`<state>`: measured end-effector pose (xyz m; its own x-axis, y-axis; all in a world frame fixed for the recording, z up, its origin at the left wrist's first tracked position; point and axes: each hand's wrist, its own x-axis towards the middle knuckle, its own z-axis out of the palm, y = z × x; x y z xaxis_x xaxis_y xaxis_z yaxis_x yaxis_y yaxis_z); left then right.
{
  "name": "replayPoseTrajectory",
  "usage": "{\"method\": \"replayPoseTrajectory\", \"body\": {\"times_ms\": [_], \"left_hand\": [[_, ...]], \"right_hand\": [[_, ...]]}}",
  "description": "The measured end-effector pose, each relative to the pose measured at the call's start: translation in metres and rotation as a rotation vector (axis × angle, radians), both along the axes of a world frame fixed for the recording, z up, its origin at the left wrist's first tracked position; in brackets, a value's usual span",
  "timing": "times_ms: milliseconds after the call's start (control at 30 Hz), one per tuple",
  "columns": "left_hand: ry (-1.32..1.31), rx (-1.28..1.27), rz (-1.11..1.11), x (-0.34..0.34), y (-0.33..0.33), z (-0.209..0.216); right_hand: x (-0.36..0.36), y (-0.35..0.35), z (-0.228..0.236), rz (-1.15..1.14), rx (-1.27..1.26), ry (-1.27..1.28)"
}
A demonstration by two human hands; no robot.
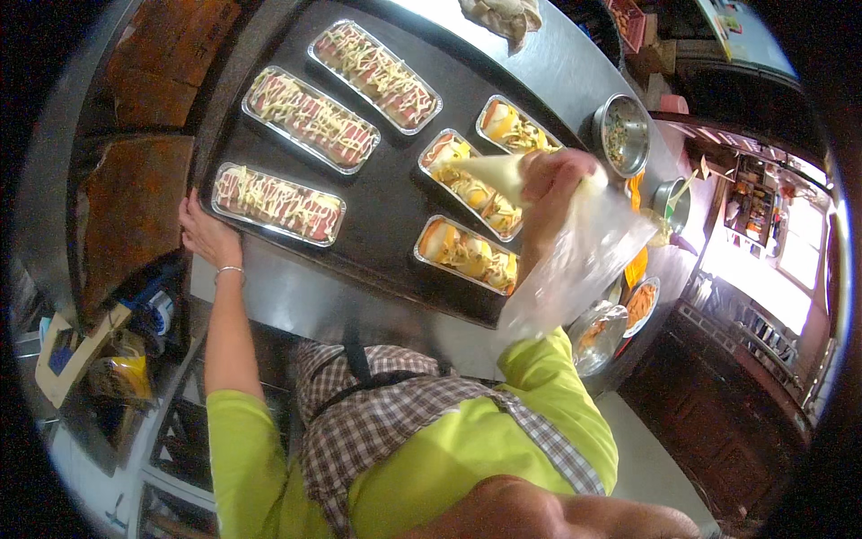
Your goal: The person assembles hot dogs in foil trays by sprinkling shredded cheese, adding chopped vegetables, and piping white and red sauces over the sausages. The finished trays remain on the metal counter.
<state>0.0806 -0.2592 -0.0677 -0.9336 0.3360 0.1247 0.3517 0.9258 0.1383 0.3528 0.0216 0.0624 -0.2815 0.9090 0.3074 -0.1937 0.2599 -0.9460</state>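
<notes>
My right hand (558, 187) is closed round a clear plastic piping bag (584, 265) filled with a pale cream-coloured sauce. The bag's narrow end points left, over a foil loaf pan (463, 187) of bread with yellow topping. Two similar pans, one behind (514, 124) and one in front (467, 255), flank it. With its fingers at the left rim, my left hand (211, 235) grips a large dark baking tray (382, 202). On the tray's left half, three foil pans (278, 203) hold pinkish-topped bread striped with pale sauce.
A metal bowl (621, 135) of chopped filling stands right of the tray on the steel counter. Nearer are a smaller bowl (671, 205), a plate of orange shreds (641, 305) and a metal dish (599, 338). A crumpled cloth (505, 16) lies at the far edge.
</notes>
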Motion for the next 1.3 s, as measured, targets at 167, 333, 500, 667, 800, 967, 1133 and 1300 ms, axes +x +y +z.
{"method": "replayPoseTrajectory", "body": {"times_ms": [167,333,500,667,800,967,1133,1300], "left_hand": [[-0.026,0.001,0.01,0.001,0.003,0.002],[0.005,-0.035,0.012,0.002,0.002,0.001],[-0.006,-0.034,0.019,0.002,0.001,0.0],[0.017,-0.017,0.006,0.002,0.001,-0.002],[0.01,-0.068,0.025,0.003,0.0,-0.001],[0.024,-0.075,0.007,-0.003,-0.004,-0.011],[0.009,-0.045,0.019,-0.003,-0.006,-0.01],[0.03,-0.038,-0.004,-0.004,-0.007,-0.014]], "right_hand": [[0.011,0.014,0.009,-0.094,-0.053,-0.04],[0.021,0.011,0.0,0.083,-0.008,0.046],[0.028,0.013,0.007,-0.107,-0.128,-0.008],[0.031,0.011,0.005,-0.05,-0.085,0.016],[0.041,0.021,0.005,-0.179,-0.12,-0.013],[0.042,0.001,0.005,-0.109,-0.001,-0.063],[0.055,0.021,0.003,-0.209,-0.129,-0.03],[0.053,0.007,0.008,-0.055,-0.025,0.033]]}}
